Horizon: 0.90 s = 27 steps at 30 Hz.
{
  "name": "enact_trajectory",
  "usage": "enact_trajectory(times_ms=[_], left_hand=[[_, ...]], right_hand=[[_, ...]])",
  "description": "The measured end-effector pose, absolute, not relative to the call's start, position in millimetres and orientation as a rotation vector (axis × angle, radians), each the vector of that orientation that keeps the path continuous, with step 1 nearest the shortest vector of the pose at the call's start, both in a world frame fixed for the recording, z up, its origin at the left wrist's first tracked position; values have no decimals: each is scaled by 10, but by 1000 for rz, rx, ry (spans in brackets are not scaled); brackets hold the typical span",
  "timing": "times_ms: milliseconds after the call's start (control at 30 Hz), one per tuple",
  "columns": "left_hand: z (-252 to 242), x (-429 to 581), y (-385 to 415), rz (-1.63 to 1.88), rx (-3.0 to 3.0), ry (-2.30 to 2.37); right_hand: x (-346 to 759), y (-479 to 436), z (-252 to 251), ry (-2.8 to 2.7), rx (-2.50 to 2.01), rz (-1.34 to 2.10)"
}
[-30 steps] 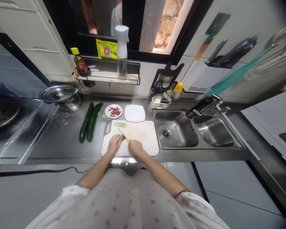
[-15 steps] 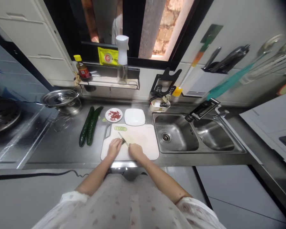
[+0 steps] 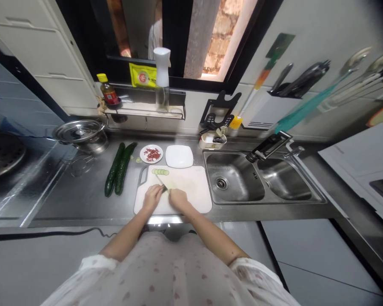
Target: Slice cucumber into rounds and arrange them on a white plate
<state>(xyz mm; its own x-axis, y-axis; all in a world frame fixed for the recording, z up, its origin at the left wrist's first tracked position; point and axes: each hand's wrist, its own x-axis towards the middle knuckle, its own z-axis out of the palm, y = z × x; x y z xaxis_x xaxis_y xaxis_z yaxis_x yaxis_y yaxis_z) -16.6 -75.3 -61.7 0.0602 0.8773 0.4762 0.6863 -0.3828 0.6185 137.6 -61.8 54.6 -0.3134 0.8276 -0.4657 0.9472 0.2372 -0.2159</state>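
Observation:
My right hand (image 3: 178, 199) is closed around the handle of a knife (image 3: 161, 181), whose blade slants up and to the left over the white cutting board (image 3: 194, 199). Close beside the blade, my left hand (image 3: 152, 197) is closed on a short piece of cucumber (image 3: 164, 188); most of it is hidden by the fingers. A row of several pale green cucumber slices (image 3: 160, 172) lies overlapping near the board's upper left. Left of the board, two whole cucumbers (image 3: 118, 170) rest side by side on the steel counter.
Behind the board stand a round plate (image 3: 142, 159) with chopped red bits and a white square plate (image 3: 179, 156). A double sink (image 3: 239, 170) with a faucet (image 3: 270, 146) adjoins on the right. A lidded steel pot (image 3: 83, 135) stands back left, below a shelf with bottles (image 3: 162, 78).
The knife and my right hand have shifted slightly left, closer to my left hand. The slices stay in place; the whole view has moved a little.

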Motion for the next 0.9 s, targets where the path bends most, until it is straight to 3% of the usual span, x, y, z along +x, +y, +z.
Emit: enact_trajectory(times_ms=[900], left_hand=[[-603, -144, -770, 1222, 2126, 1609]], right_hand=[[1575, -873, 430, 2224, 1728, -626]])
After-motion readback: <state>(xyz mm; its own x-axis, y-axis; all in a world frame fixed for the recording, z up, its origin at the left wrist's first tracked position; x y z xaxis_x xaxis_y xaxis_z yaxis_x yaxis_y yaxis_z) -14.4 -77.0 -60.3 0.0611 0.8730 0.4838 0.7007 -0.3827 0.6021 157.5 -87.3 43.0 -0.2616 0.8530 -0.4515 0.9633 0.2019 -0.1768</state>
